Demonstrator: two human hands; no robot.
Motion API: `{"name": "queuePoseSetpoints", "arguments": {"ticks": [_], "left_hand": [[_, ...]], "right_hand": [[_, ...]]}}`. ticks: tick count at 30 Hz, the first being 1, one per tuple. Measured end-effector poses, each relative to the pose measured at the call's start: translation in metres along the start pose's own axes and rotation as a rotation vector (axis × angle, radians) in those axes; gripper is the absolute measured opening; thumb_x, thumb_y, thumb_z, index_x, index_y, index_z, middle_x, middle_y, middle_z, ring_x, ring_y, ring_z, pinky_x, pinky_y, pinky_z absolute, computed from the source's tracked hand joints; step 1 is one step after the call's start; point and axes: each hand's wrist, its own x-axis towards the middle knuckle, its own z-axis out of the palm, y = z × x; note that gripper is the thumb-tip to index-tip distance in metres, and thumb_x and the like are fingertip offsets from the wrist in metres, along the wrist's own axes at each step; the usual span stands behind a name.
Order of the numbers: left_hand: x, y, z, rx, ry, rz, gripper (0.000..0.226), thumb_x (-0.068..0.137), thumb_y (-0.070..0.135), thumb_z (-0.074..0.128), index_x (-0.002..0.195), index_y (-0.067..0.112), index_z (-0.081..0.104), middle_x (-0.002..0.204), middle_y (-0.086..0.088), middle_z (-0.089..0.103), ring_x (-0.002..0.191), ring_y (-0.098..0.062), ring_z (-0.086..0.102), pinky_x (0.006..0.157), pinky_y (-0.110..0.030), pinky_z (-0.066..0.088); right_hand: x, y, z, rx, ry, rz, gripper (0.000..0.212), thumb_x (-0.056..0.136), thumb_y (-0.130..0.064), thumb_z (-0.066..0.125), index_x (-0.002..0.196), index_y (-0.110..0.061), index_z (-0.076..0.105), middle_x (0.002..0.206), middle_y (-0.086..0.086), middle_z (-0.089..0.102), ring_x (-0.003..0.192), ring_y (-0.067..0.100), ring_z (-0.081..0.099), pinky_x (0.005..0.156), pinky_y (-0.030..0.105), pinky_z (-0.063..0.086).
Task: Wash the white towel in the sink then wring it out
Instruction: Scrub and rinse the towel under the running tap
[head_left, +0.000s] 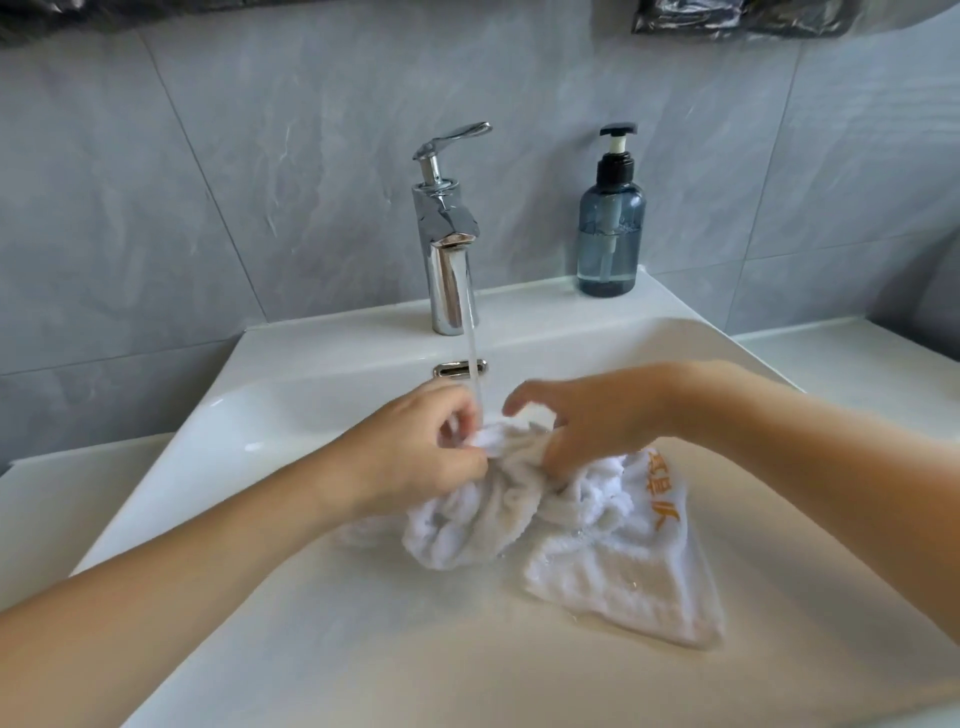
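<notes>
my left hand (426, 447) has its grip pinched on a bunched fold of the white towel (545, 525) under the running faucet (447, 249), in the sink (218, 467). my right hand (587, 426) presses on the heap beside it, fingers partly curled, grip loose. soaked, it feels soft, floppy and heavy, so i'd gather the thick middle folds, not the trailing corner.
</notes>
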Motion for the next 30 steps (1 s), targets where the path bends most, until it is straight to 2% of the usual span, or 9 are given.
{"name": "queuePoseSetpoints", "arguments": {"ticks": [2,5,11,15,18,21,24,28,30], "left_hand": [[0.000,-0.007,-0.008,0.160,-0.210,-0.273,0.037,0.079,0.061,0.054,0.091,0.026,0.051,0.100,0.009,0.052,0.091,-0.014,0.054,0.078,-0.033,0.046],[0.002,-0.008,-0.004,0.383,-0.290,-0.308,0.046,0.066,0.065,0.047,0.086,0.024,0.052,0.097,0.004,0.057,0.090,-0.014,0.056,0.075,-0.034,0.047],[0.008,-0.012,0.001,0.431,0.520,0.159,0.033,0.086,0.018,0.067,0.087,0.018,0.034,0.086,0.000,0.044,0.075,-0.030,0.048,0.061,-0.033,0.028],[0.010,-0.035,0.016,0.363,0.129,-0.014,0.034,0.090,0.043,0.054,0.108,0.021,0.035,0.105,-0.001,0.048,0.099,-0.026,0.050,0.079,-0.035,0.044],[0.012,-0.041,0.019,0.458,0.024,0.054,0.028,0.089,0.041,0.027,0.110,0.025,0.037,0.114,-0.009,0.047,0.109,-0.034,0.046,0.093,-0.048,0.042],[0.022,-0.036,0.012,0.383,0.072,0.024,0.028,0.092,0.041,0.026,0.094,0.018,0.042,0.104,-0.006,0.051,0.103,-0.030,0.050,0.088,-0.039,0.039],[0.028,-0.031,0.017,0.384,0.044,0.122,0.014,0.099,0.033,0.037,0.093,0.021,0.041,0.101,-0.007,0.064,0.091,-0.034,0.058,0.074,-0.039,0.044],[0.028,-0.033,0.013,0.378,-0.095,0.127,0.007,0.100,0.034,0.041,0.100,0.030,0.048,0.091,0.005,0.061,0.081,-0.023,0.055,0.073,-0.037,0.047],[0.039,-0.035,0.007,0.510,-0.122,0.010,0.016,0.097,0.031,0.043,0.086,0.042,0.045,0.078,0.009,0.050,0.077,-0.023,0.050,0.067,-0.035,0.041]], "right_hand": [[0.007,-0.001,0.010,-0.020,0.014,-0.088,0.041,0.084,-0.032,0.060,0.122,-0.044,0.051,0.101,-0.009,0.063,0.076,0.018,0.061,0.069,0.031,0.050],[0.007,-0.007,0.009,-0.121,0.201,-0.162,0.009,0.083,-0.027,0.054,0.085,-0.030,0.063,0.081,-0.006,0.065,0.076,0.020,0.061,0.066,0.031,0.050],[0.000,0.003,-0.012,-0.319,0.664,-0.115,0.010,0.083,-0.026,0.051,0.092,-0.024,0.056,0.093,-0.005,0.057,0.088,0.023,0.056,0.071,0.032,0.045],[0.015,0.011,0.021,-0.307,0.307,-0.230,0.031,0.095,-0.047,0.046,0.121,-0.031,0.039,0.123,-0.003,0.036,0.115,0.022,0.042,0.095,0.034,0.034],[0.030,0.009,0.040,-0.570,0.357,-0.277,0.046,0.103,-0.043,0.024,0.146,-0.027,0.031,0.142,0.017,0.034,0.116,0.035,0.040,0.095,0.050,0.042],[0.046,0.007,0.045,-0.550,0.530,-0.384,0.029,0.100,-0.029,0.047,0.117,-0.009,0.058,0.106,0.018,0.052,0.087,0.028,0.043,0.073,0.038,0.045],[0.056,0.007,0.040,-0.552,0.560,-0.349,0.017,0.097,-0.024,0.055,0.104,-0.009,0.061,0.105,0.012,0.054,0.082,0.025,0.049,0.069,0.035,0.049],[0.053,0.015,0.041,-0.580,0.535,-0.347,0.030,0.102,-0.037,0.029,0.115,-0.016,0.044,0.113,0.003,0.052,0.092,0.030,0.060,0.071,0.035,0.041],[0.046,0.009,0.052,-0.540,0.579,-0.422,0.041,0.094,-0.046,0.019,0.110,-0.018,0.045,0.109,0.002,0.053,0.085,0.032,0.059,0.067,0.034,0.037]]}}
